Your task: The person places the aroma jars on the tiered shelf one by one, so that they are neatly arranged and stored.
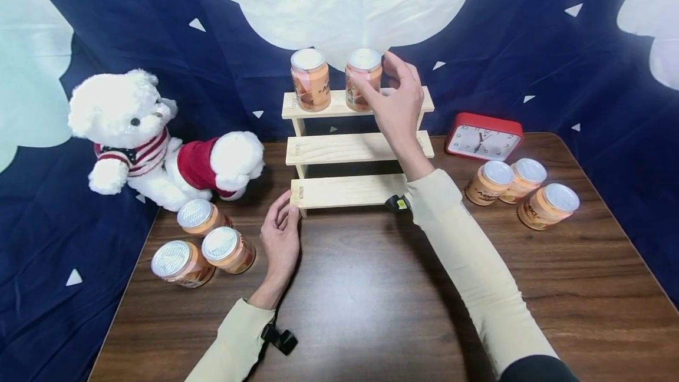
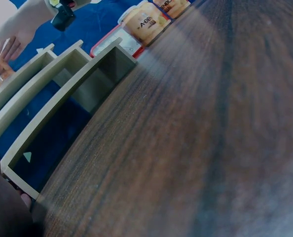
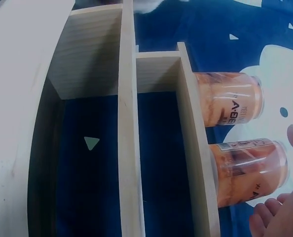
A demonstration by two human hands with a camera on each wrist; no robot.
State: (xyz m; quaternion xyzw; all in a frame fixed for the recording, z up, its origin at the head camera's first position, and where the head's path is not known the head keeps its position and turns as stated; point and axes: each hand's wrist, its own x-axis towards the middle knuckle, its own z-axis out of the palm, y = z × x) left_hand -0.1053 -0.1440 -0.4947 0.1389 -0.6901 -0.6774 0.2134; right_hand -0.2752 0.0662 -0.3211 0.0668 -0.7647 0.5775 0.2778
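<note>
A three-step wooden display shelf [image 1: 345,190] stands at the back of the table. Two clear cans with orange contents and silver lids sit upright on its top step: a left can [image 1: 310,82] and a right can [image 3: 250,173]. My right hand [image 1: 400,96] is around the right can, thumb in front and fingers on its right side. In the right wrist view, thumb and fingers look spread, with a gap between thumb and can. My left hand [image 1: 281,240] holds the left end of the lowest step, its fingers partly hidden behind the shelf's side.
Several more cans stand in two groups: one at the left, including a front can [image 1: 183,264], and one at the right, including an outer can [image 1: 548,206]. A white teddy bear [image 1: 143,128] sits behind the left group. A red clock [image 1: 484,137] stands behind the right group.
</note>
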